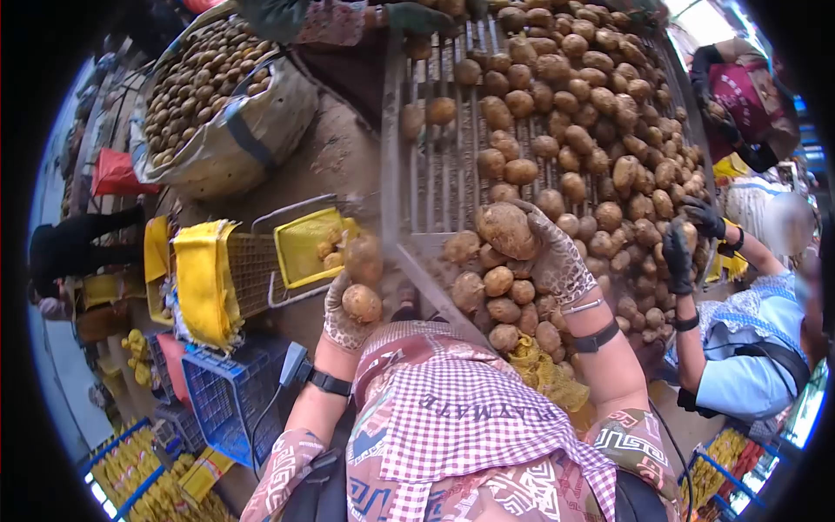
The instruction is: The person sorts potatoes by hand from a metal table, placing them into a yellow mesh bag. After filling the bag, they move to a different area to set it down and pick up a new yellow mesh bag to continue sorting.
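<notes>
A gloved worker stood at a roller table point(435, 187) heaped with potatoes, a tuber in each hand. The left hand point(346, 320), palm up and fingers curled into a cup, cradled a small potato point(361, 303) out past the table's left edge, near a yellow tray point(300, 261) that already held a few. The cupped grip let the potato sit by its own weight. Just above it a blurred potato point(364, 258) appeared to be in the air, though the smear made it hard to say whether the fingers touched it. The right hand point(557, 261) was spread wide, fingers wrapped round the back of a big potato point(506, 229) raised above the heap point(500, 300) at the table's near end, a span that its size demanded. At the table's right side a co-worker's black gloves point(683, 248) were down among the potatoes. A bulging sack point(217, 113) stood open well off to the left, and a blue crate point(222, 396) sat on the floor by the worker's left elbow.
</notes>
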Action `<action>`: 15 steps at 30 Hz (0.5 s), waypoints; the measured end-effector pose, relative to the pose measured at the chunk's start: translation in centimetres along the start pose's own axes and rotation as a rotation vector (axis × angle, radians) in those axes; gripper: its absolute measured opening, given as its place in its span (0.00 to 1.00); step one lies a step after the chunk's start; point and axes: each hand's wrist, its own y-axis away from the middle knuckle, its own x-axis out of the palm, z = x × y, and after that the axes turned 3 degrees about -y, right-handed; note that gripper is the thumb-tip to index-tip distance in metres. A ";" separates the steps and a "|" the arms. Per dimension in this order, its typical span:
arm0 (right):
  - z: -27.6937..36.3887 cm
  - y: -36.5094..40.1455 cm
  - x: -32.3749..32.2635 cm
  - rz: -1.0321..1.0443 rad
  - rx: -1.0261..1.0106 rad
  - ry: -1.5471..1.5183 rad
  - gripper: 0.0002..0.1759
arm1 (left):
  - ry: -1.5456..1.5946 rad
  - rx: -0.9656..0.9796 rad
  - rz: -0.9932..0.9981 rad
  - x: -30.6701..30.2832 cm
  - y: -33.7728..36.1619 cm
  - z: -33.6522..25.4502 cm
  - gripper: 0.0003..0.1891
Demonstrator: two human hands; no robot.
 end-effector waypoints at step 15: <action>-14.4 -9.9 12.0 0.495 0.457 -0.361 0.37 | -0.283 0.422 -0.269 -1.3 4.7 -10.5 0.16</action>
